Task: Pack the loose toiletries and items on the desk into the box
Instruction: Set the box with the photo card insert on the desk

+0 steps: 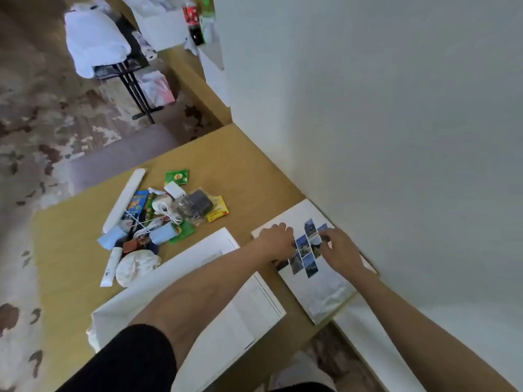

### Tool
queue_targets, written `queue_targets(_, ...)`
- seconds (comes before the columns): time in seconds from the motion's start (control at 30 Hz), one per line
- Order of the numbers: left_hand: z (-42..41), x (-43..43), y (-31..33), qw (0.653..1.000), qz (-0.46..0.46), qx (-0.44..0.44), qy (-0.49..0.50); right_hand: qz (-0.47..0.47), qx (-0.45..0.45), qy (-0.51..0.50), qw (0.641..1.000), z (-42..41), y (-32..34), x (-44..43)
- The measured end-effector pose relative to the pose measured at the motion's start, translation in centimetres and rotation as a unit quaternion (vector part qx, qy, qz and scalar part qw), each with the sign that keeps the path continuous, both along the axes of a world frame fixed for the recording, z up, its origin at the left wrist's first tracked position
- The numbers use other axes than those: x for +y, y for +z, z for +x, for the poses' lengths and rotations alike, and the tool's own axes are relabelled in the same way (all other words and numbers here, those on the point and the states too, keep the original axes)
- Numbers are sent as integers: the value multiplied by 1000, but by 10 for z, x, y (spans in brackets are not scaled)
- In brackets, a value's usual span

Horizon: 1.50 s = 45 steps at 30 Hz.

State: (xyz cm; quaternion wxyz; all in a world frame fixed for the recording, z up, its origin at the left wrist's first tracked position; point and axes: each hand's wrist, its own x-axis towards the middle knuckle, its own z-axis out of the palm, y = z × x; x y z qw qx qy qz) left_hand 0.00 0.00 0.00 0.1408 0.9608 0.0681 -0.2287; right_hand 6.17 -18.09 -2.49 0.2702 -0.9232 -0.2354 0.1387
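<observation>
Step in hand: judged from the hands, opening or handling the flat white box printed with small landscape photo tiles [319, 281], which lies on the tan wooden desk [240, 176] against the white wall [368, 108]; nothing has gone into it yet.
Left hand: the left hand [276, 240] rests on the box's upper left part, fingers curled over the printed tiles; grip narrow, pressing down, not carrying anything.
Right hand: the right hand [341, 251] sits at the box's far edge near the wall, fingertips pinched around a small dark thing [318, 241], too blurred to name; a tight grip on that.
Loose items: a heap lies well apart from the box, to its left: a long white tube [124, 199], a white squeeze tube with dark print [110, 267], green sachets [177, 178], a yellow sachet [217, 213], a white charger with coiled cable [167, 213], a dark block in clear wrap [198, 205], pale blue folded packets [113, 239] and a round white crumpled pouch [137, 267].
Between: a large white sheet or folder [226, 301] lies between heap and box, partly under the left forearm.
Doing it well: hold the box steady with the left hand while the right works the edge, so it does not slide along the wall; lift evenly to avoid bending the lid.
Next needs: bring the open box nearer the heap, or the sheet aside, to shorten each carry.
Risk: the cable could drag neighbours off the desk's left edge.
</observation>
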Motion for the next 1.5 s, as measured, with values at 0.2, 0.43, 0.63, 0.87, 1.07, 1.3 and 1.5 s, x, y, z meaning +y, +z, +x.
queue_targets(0.2,18,-3,-33,997,42,30,66,-72,-134,135,979,1,-28,-17)
queue_targets(0.43,27,1,-47,976,34,18,215,-197,-69,186,960,-3,-64,-29)
queue_targets(0.63,42,24,-40,970,-6,41,240,-180,-83,177,964,-4,-75,-31)
queue_targets(0.87,57,43,-16,966,-78,81,232,-159,-74,184,967,0,-75,-37)
queue_targets(1.07,37,30,5,963,-152,41,220,-83,-48,142,985,3,-66,-29)
queue_targets(1.3,-10,41,79,856,-428,-120,263,141,-13,-19,990,28,2,13)
queue_targets(1.5,-99,73,127,709,-541,-282,354,212,172,72,959,55,75,56)
